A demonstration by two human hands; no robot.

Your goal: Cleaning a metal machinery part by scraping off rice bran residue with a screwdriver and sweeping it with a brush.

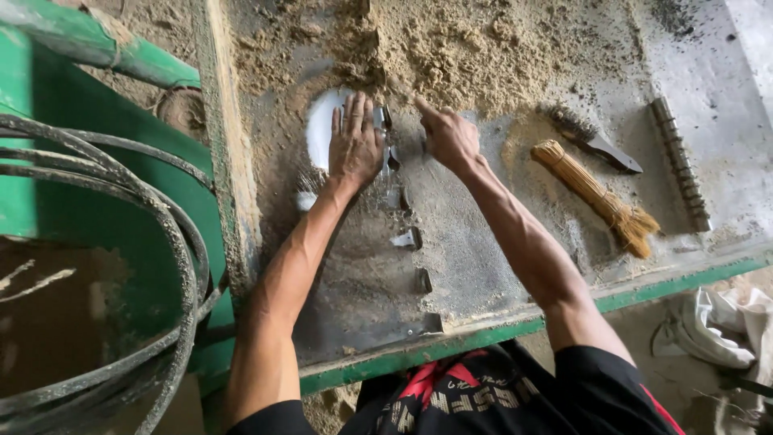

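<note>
Nearest the camera, the person's black shirt with red print [475,395] hangs over the green-painted edge [483,338] of a metal work table [483,266] dusted with sawdust. Both forearms reach forward across it. The left hand [354,145] lies flat, fingers spread and palm down, pressing on a white round plate [320,129] set in the table surface. The right hand [449,138] is loosely curled, its index finger extended and pointing down onto the tabletop just beside a small metal fitting [386,141] that sits between the two hands; whether it pinches anything I cannot tell.

As a judgement, the work looks midway: a patch around the hands and toward the body is brushed to grey metal, while a thick sawdust heap [451,56] remains beyond. Small metal pieces [409,238] lie along the cleared strip. A straw hand broom [596,197], a wire brush [596,141] and a toothed metal bar [680,161] rest apart on the right, untouched.
</note>
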